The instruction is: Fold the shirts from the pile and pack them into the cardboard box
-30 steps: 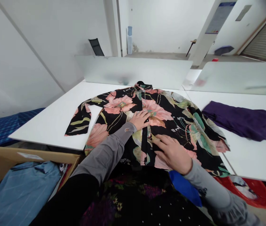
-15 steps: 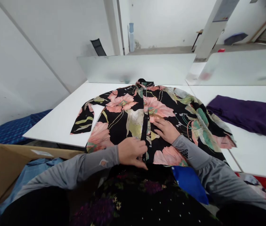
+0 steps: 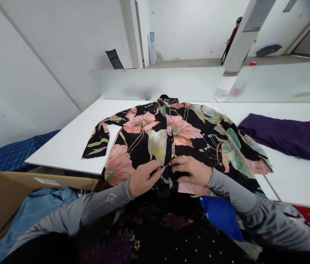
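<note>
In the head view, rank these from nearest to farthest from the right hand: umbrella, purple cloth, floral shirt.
1. Floral shirt: directly under the right hand, touching it.
2. Purple cloth: to the right, on the white table.
3. Umbrella: far back on the right, beyond the frosted partition.

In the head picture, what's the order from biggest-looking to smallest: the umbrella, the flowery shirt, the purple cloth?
1. Flowery shirt
2. Purple cloth
3. Umbrella; it's far back, so its real size is unsure.
</note>
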